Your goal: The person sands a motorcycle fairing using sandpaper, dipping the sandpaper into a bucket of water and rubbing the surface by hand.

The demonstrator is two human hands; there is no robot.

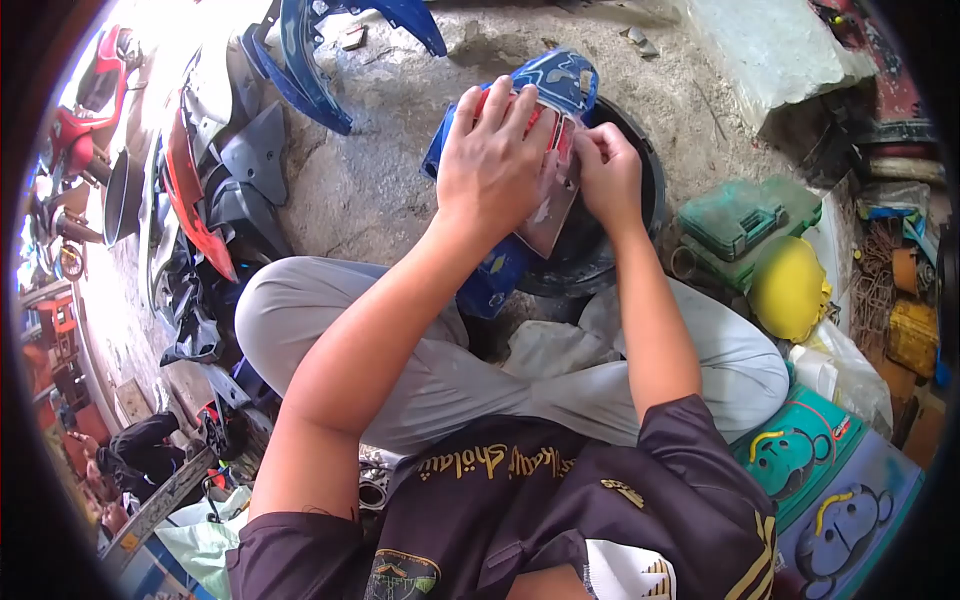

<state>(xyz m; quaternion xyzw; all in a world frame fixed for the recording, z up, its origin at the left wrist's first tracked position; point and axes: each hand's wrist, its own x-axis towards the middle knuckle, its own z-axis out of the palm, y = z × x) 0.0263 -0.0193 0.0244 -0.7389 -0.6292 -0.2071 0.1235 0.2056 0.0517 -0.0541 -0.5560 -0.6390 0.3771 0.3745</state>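
My left hand [494, 160] lies over a red and grey plastic piece [552, 215], fingers curved across its top and its thumb hidden. At the right edge of that piece my right hand [608, 172] is closed in a pinch, with the exact contact at the fingertips hard to make out. Behind and under the piece shows a glossy blue plastic body part [560, 78] with pale streaks. All of this is held above a round black basin [650, 150], between my bent legs.
Another blue curved panel [300, 70] lies on the concrete floor ahead. Red and black motorcycle panels [185, 190] are stacked at left. To the right are a green plastic case [735, 215], a yellow rounded object [790, 288] and a pale stone block [780, 60].
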